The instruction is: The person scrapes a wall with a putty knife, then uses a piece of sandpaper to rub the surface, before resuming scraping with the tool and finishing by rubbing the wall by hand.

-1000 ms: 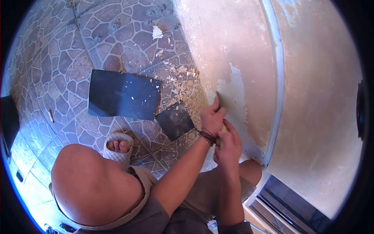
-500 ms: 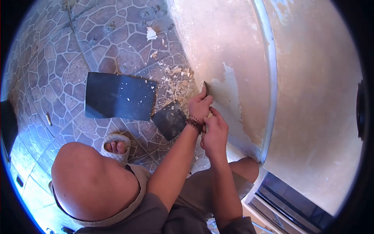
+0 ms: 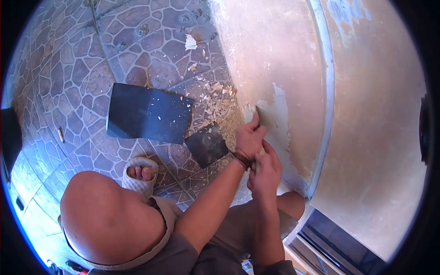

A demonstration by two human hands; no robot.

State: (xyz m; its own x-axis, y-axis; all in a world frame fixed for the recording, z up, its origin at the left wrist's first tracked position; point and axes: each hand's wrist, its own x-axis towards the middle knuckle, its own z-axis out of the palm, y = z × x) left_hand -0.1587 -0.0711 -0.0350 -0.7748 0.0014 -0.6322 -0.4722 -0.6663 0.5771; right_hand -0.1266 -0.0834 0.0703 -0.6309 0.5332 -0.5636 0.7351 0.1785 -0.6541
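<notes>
A scraper [image 3: 257,111] lies against the lower wall [image 3: 284,50], its dark blade tip showing just past my left fingers. My left hand [image 3: 250,137], with a dark beaded bracelet [image 3: 242,159] at its wrist, is closed around the front part of the tool. Behind it, my right hand [image 3: 266,174] grips the handle, mostly hidden by the fingers. Beside the blade, a pale patch [image 3: 279,107] shows where the wall's coating is gone, with ragged edges. Flakes of paint [image 3: 217,103] are heaped along the foot of the wall.
A large dark sheet [image 3: 149,112] and a smaller dark piece [image 3: 207,145] lie on the stone-patterned floor [image 3: 73,68], flakes scattered over them. My slippered foot [image 3: 140,176] stands close by. A raised pale strip [image 3: 329,82] runs along the wall, above a dark opening [image 3: 339,238].
The camera view has shifted slightly, moving the floor and wall rightward in the picture. Both hands and the scraper have moved a little right along the wall, and a small pale scraped spot shows beside the tip.
</notes>
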